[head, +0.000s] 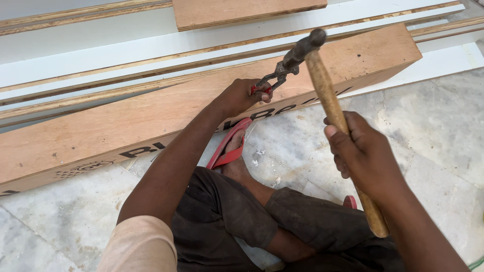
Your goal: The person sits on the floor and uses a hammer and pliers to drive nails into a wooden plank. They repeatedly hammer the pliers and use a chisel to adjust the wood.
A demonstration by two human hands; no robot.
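On the plywood board, the left hand is clamping its fingers around red-handled pliers, while the right hand is gripping a wooden-handled hammer just above them.

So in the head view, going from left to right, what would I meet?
Left hand → pliers → hammer head → right hand.

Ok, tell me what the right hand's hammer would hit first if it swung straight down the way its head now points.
Likely the pliers gripped in the left hand: the head of the hammer in the right hand sits right at their jaws, above the plywood board. Depth between them is unclear.
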